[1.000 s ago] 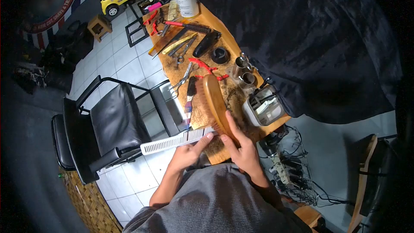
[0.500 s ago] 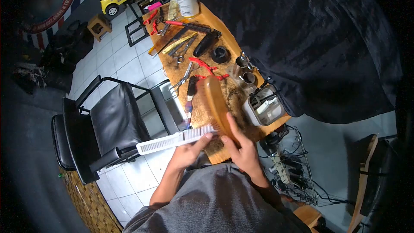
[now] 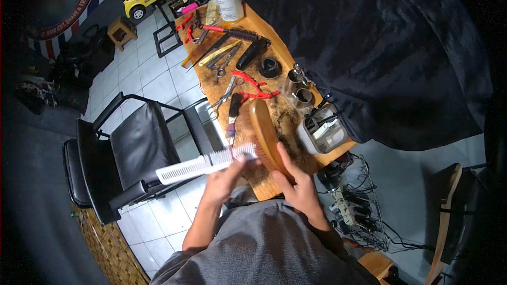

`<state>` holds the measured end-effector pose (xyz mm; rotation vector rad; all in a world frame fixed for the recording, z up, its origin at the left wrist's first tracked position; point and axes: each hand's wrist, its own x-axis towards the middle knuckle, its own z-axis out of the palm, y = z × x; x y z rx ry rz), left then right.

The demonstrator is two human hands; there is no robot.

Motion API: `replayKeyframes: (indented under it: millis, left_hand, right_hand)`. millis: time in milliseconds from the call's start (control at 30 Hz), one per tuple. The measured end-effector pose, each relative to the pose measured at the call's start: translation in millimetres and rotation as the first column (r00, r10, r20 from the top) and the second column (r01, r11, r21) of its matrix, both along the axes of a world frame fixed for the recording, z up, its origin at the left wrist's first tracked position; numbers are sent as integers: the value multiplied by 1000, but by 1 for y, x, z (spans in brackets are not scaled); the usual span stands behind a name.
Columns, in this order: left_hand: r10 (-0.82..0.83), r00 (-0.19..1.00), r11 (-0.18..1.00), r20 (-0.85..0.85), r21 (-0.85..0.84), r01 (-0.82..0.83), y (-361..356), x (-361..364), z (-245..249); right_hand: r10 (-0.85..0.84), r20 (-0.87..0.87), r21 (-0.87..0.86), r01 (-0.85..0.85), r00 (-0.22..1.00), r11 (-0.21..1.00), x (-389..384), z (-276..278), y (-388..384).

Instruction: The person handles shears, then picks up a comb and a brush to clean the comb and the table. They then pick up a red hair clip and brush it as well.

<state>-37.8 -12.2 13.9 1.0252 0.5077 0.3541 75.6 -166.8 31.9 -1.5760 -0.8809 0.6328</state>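
Note:
My left hand (image 3: 224,180) is closed round a white comb (image 3: 185,170) that points out to the left. In my right hand (image 3: 299,187) is a wooden-backed brush (image 3: 264,131), gripped at its near end with the bristles facing left. The comb's right end is at the bristles; motion blur hides whether they touch. Beyond the brush, hair clippings lie on the wooden table (image 3: 288,126). A smaller brush with a striped handle (image 3: 233,117) lies to its left, and red clips (image 3: 259,94) lie just past its far end.
Scissors (image 3: 226,95), a black clipper (image 3: 253,54) and a round brush (image 3: 240,34) lie farther up the table. A tin (image 3: 229,3) stands at the far end. At the right edge are metal cups (image 3: 303,96) and a tool-filled plastic tub (image 3: 338,140). A black chair (image 3: 142,134) stands left.
My left hand and the comb have shifted left and slightly up. The wooden brush has moved only a little, and my right hand keeps its grip.

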Motion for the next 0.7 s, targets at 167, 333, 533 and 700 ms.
replayKeyframes:
  millis: [167, 333, 533, 700]
  left_hand:
    - [-220, 970, 885, -100, 397, 242, -22, 6, 1]
    - [-38, 998, 998, -56, -49, 35, -11, 8, -1]
    - [144, 989, 989, -47, 42, -142, 1, 8, -5]
    - [-136, 974, 893, -179, 404, 199, -11, 2, 9]
  right_hand:
    - [-158, 48, 93, 153, 986, 984, 13, 2, 5]
    - [-114, -72, 48, 118, 991, 992, 10, 4, -8]
    - [78, -11, -1, -78, 997, 997, 0, -2, -9]
    - [-67, -3, 79, 67, 998, 995, 6, 1, -2]
